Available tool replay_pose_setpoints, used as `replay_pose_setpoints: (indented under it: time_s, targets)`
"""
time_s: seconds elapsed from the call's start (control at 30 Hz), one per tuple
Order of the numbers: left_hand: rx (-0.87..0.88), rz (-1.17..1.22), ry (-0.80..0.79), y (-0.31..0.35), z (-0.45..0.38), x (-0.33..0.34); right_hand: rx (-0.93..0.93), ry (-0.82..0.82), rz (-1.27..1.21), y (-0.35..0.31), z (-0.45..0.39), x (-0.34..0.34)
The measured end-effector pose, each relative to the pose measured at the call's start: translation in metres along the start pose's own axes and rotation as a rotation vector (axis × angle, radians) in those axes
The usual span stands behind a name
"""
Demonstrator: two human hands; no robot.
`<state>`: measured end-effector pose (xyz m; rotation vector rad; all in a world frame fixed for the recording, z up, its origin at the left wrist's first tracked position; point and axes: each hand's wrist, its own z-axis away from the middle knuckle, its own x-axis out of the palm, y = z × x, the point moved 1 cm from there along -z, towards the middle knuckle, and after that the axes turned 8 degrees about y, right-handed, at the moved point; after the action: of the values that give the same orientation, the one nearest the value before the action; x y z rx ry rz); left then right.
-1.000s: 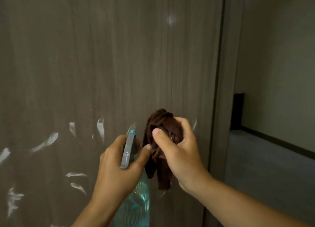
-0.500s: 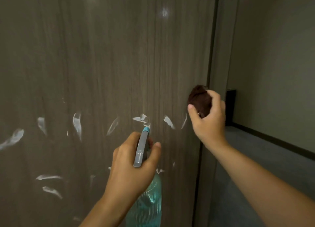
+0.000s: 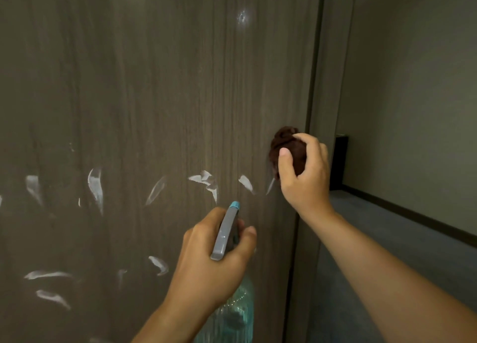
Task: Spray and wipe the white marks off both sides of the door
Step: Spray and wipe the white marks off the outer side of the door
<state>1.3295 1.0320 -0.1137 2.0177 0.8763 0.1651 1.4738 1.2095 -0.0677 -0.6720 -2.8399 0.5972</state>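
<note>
Gripping spray bottle (image 3: 227, 235), left hand (image 3: 206, 265); cloth (image 3: 286, 149), right hand (image 3: 304, 177); no legible writing.

One door (image 3: 154, 97), one spray bottle (image 3: 227, 304), one cloth (image 3: 286, 146), two hands.

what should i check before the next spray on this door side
1. Left hand grips the spray bottle: ok.
2. Nozzle faces the door, toward the white marks: ok.
3. Liquid left in the bottle: cannot tell.
4. Right hand holds the brown cloth bunched, ready to wipe: ok.
5. Cloth is out of the spray path, up by the door edge: ok.
6. Marks are gone from this side: not ok, many remain.
</note>
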Motion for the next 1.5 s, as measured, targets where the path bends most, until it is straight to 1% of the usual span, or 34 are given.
replay_pose_setpoints:
  time_s: [0.07,0.17,0.27,0.33,0.4,0.47,0.5,0.57,0.6,0.67,0.73,0.8,0.87,0.97,1.03,1.07,1.1,1.17,1.23,1.3,1.37,1.5]
  targets:
    - [0.000,0.019,-0.003,0.002,0.001,-0.002,0.004,0.036,-0.022,-0.001,-0.004,-0.001]
    - [0.025,0.024,0.023,0.003,0.000,-0.009,-0.048,0.064,-0.018,-0.010,-0.015,0.005]
    - [0.045,0.007,0.049,0.001,-0.001,-0.019,-0.108,0.076,0.049,-0.015,-0.019,0.019]
    - [0.051,-0.008,0.069,0.001,-0.002,-0.027,-0.172,0.085,0.095,-0.010,0.002,0.025]
    - [0.053,-0.013,0.080,0.001,-0.002,-0.033,-0.286,0.023,0.129,0.002,0.039,0.022]
    - [0.045,-0.006,0.081,0.002,-0.002,-0.038,-0.403,-0.098,0.169,0.014,0.071,0.014]
    - [0.042,-0.002,0.076,0.003,-0.001,-0.040,-0.429,-0.144,0.183,0.017,0.076,0.011]
    - [0.051,-0.005,0.064,0.007,0.001,-0.042,-0.378,-0.154,0.163,0.011,0.064,0.011]
    - [0.064,-0.012,0.060,0.008,0.002,-0.042,-0.310,-0.112,0.129,0.002,0.051,0.014]
    - [0.079,-0.011,0.065,0.012,0.004,-0.045,-0.148,0.028,0.067,-0.017,0.016,0.021]
    - [0.071,0.008,0.071,0.015,0.005,-0.047,-0.056,0.100,0.065,-0.028,-0.014,0.028]
    - [0.074,0.011,0.076,0.017,0.004,-0.050,-0.099,0.118,0.098,-0.032,-0.015,0.032]
    - [0.074,0.012,0.091,0.018,0.003,-0.052,-0.235,0.095,0.141,-0.026,0.018,0.035]
    - [0.086,-0.014,0.111,0.017,0.005,-0.052,-0.471,-0.099,0.171,-0.006,0.082,0.029]
    - [0.085,-0.023,0.096,0.018,0.007,-0.050,-0.561,-0.201,0.172,0.000,0.087,0.023]
    - [0.088,-0.031,0.094,0.018,0.009,-0.048,-0.537,-0.201,0.161,-0.004,0.078,0.022]
    - [0.094,-0.042,0.096,0.018,0.010,-0.048,-0.467,-0.164,0.139,-0.010,0.064,0.024]
    - [0.099,-0.053,0.102,0.017,0.011,-0.047,-0.285,-0.025,0.092,-0.031,0.026,0.028]
    - [0.087,-0.034,0.098,0.017,0.010,-0.049,-0.173,0.046,0.072,-0.044,-0.008,0.035]
    - [0.075,-0.014,0.102,0.017,0.008,-0.053,-0.197,0.042,0.078,-0.048,-0.014,0.036]
    - [0.074,-0.008,0.123,0.017,0.007,-0.058,-0.293,0.022,0.102,-0.036,0.012,0.033]
    - [0.077,0.009,0.125,0.016,0.007,-0.062,-0.504,-0.150,0.131,0.001,0.081,0.019]
